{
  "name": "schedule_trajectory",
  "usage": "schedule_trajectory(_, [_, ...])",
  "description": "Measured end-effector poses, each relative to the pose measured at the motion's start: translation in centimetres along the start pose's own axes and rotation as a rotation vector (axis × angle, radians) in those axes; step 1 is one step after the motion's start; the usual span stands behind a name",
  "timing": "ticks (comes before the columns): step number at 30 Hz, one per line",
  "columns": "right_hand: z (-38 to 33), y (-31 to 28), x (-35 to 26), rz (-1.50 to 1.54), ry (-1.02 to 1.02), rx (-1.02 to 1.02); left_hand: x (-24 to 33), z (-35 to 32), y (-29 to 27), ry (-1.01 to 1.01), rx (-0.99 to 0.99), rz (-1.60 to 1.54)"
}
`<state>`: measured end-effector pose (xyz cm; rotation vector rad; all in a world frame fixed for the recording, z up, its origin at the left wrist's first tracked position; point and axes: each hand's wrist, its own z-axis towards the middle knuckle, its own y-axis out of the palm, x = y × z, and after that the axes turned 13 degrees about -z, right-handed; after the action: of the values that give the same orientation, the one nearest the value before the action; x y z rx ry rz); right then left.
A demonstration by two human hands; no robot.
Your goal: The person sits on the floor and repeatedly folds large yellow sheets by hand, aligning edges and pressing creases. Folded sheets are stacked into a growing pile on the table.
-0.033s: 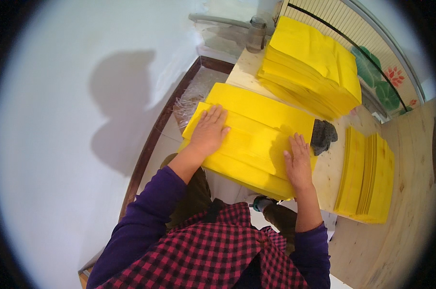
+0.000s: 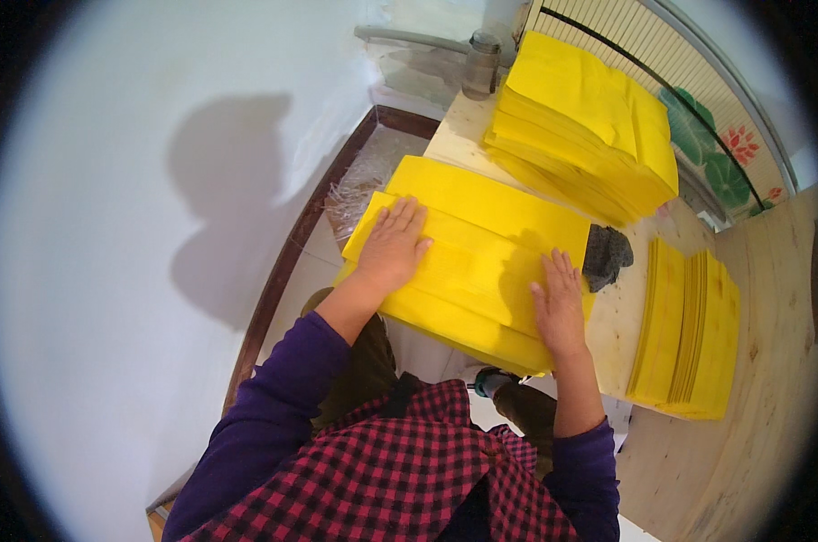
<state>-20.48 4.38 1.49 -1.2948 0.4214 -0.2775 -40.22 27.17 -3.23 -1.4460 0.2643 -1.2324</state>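
Note:
A fanned pile of yellow paper sheets (image 2: 481, 244) lies on the pale wooden table (image 2: 770, 298) in front of me. My left hand (image 2: 393, 248) rests flat on the pile's left part, fingers spread. My right hand (image 2: 558, 303) lies flat on the pile's right part near its front edge, fingers also apart. Neither hand grips a sheet. The pile's near edge overhangs the table toward my lap.
A tall stack of yellow sheets (image 2: 590, 117) stands at the back. A lower stack (image 2: 689, 330) lies to the right. A dark grey block (image 2: 605, 256) sits just right of the fanned pile. A metal cylinder (image 2: 481, 63) stands at the table's far corner, with a white wall on the left.

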Motion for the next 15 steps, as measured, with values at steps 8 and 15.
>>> schedule_trajectory(8, [3.6,1.8,-9.7,0.083,-0.15,-0.097,0.2,-0.1,0.2,0.002,0.003,0.025])
schedule_trajectory(15, [5.4,4.7,-12.4,-0.046,0.002,-0.242,-0.2,0.1,0.1,0.003,-0.032,0.033])
